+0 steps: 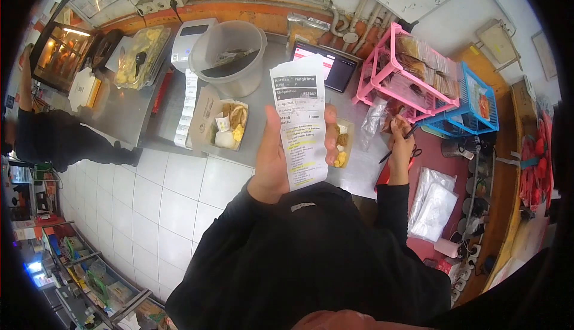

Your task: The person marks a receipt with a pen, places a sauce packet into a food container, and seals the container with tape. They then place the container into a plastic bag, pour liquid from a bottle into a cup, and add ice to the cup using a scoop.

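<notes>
My left hand [272, 161] grips a long printed receipt [299, 123] upright, thumb on one side and fingers on the other. Several lines on the paper are marked in yellow. Off to the right, my right hand [400, 144] is closed around a slim black pen [411, 132], its fingertips beside the lower edge of the pink rack [412, 70]. Whether those fingertips also pinch something small I cannot make out. An open food box [342, 144] lies partly behind the receipt. Another open box [206, 123] with food inside stands left of it.
A clear bucket [233, 87], a receipt printer [192, 40] and a tablet [338, 70] stand along the back of the metal counter. Blue baskets [478, 105] adjoin the pink rack. Clear plastic bags [433, 204] lie on the red surface. Another person [60, 132] is at far left.
</notes>
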`<state>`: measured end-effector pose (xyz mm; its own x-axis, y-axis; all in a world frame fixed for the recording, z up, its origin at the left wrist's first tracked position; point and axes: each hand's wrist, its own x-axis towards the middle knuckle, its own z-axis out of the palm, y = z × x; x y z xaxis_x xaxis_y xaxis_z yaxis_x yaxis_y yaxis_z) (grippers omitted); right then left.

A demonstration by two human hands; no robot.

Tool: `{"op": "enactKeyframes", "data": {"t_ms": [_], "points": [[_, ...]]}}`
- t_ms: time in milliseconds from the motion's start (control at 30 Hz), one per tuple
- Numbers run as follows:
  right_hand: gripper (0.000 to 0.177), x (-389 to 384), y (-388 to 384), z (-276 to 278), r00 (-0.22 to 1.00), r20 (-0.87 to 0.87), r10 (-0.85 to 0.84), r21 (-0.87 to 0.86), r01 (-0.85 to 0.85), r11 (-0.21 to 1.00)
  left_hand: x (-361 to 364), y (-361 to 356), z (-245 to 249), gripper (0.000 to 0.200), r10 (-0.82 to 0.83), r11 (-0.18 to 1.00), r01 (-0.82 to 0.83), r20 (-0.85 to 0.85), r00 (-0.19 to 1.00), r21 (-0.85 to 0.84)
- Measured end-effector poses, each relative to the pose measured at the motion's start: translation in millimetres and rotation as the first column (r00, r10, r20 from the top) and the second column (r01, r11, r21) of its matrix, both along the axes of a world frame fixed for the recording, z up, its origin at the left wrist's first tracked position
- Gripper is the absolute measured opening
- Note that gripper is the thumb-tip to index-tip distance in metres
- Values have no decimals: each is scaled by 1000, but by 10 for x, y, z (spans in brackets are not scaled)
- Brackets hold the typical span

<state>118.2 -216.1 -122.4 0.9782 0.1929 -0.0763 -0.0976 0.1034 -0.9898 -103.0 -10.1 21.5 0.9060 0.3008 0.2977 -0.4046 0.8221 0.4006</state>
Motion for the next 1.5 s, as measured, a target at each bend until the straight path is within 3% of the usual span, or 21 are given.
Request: {"op": "enactKeyframes", "data": {"t_ms": [267,467,567,767,1100,1500], "points": [[19,-44,54,-105,996,86,-14,19,12,1000,-21,10,-8,69,-40,993,45,48,998,-109],[27,-127,134,-52,996,86,-33,-68,39,997,-48,44,-9,66,-21,999,21,-7,1000,-31],[24,-131,139,-71,996,88,-11,-71,18,997,-49,49,-18,65,-38,991,44,51,998,-128],[18,-151,204,-102,1000,23,12,-55,-11,998,-55,77,-27,64,-38,992,45,61,997,-122],[30,-352,437,68,989,-1,148,-23,-148,989,-89,84,-42,64,-13,991,17,28,1000,-131],[25,-643,756,329,913,-58,404,-87,-408,909,-139,82,-13,67,5,997,-2,51,999,-72]]}}
